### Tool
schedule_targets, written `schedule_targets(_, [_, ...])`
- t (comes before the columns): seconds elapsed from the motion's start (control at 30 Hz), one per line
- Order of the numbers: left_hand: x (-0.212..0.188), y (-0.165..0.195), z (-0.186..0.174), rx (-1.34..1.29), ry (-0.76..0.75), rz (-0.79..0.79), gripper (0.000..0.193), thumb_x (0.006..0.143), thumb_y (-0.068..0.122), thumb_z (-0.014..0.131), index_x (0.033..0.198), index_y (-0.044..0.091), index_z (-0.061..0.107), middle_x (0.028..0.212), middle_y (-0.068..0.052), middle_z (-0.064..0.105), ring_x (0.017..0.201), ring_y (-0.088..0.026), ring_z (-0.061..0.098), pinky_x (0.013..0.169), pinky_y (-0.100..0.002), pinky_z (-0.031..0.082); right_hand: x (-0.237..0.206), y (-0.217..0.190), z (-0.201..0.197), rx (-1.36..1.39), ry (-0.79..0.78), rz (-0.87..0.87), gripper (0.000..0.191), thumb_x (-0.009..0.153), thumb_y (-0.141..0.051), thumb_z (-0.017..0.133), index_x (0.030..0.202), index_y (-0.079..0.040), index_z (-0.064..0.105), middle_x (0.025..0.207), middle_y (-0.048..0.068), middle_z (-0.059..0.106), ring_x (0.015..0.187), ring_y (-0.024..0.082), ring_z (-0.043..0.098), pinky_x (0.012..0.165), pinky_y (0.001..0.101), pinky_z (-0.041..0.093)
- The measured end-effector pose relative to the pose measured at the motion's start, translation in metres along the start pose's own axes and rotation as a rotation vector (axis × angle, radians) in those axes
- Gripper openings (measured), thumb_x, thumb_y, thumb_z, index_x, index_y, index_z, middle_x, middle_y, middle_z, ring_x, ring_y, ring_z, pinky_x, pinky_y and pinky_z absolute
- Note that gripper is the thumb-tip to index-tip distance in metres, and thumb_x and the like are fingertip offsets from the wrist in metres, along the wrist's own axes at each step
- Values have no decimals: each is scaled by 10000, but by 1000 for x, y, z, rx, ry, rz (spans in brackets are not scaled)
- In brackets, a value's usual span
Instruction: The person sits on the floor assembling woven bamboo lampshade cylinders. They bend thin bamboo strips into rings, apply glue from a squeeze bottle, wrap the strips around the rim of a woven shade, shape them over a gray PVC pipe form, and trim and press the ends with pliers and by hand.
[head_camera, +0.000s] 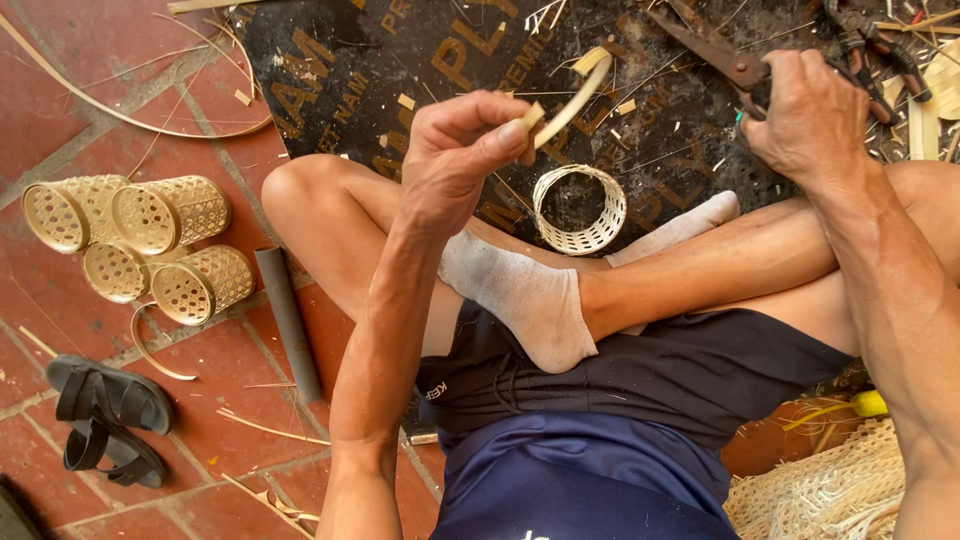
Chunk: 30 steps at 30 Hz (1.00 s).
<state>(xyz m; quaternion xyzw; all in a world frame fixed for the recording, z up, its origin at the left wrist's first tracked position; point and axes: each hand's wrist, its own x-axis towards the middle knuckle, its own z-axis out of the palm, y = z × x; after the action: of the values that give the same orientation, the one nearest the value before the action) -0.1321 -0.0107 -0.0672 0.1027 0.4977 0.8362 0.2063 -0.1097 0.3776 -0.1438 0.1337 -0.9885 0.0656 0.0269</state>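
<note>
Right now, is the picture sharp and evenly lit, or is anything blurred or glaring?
Head view: soft, even daylight with no harsh glare and only faint shadows; the left hand with its bamboo strip and the woven ring are sharp; the right hand at the pliers is crisp too; the edges bend slightly, wide-angle.

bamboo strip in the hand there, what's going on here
A person sits cross-legged on a tiled floor. The left hand pinches a curved bamboo strip above a small woven ring lying on a dark board. The right hand rests on rusty shears on that board. Four finished woven baskets lie to the side, next to a grey tube and black sandals.
</note>
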Motion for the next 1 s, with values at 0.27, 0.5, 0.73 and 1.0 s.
schedule_targets(0.27, [-11, 5, 11, 149, -123, -183, 122, 1000, 73, 750, 1101, 5, 756, 966, -46, 698, 888, -123, 637, 823, -295, 534, 23, -47, -78, 217, 19, -236, 419, 938, -186, 903, 1252, 8, 706, 1068, 151, 709, 960, 332, 690, 842, 434, 547])
schedule_targets(0.5, [-49, 15, 38, 815, -458, 151, 174, 948, 68, 807, 1100, 65, 722, 973, -53, 656, 993, -260, 614, 895, -396, 520, -3, -109, -122, 687, -148, -663, 280, 747, -91, 783, 1012, -21, 724, 961, 93, 711, 813, 268, 667, 681, 369, 526])
schedule_targets(0.73, [-68, 1, 46, 1042, -451, 402, 264, 921, 63, 731, 1173, 37, 660, 1143, -75, 623, 1170, -293, 601, 1066, -483, 485, -24, -115, -105, 540, -97, -655, 222, 745, -37, 724, 966, -47, 705, 926, 76, 683, 834, 269, 653, 692, 401, 536])
schedule_targets(1.0, [-98, -21, 56, 1124, -565, 469, 367, 847, 171, 709, 1176, 10, 690, 1113, -94, 611, 1149, -291, 604, 1042, -529, 468, -66, -124, -96, 608, -102, -603, 209, 770, -47, 714, 972, 5, 724, 871, 93, 655, 756, 267, 639, 660, 400, 536])
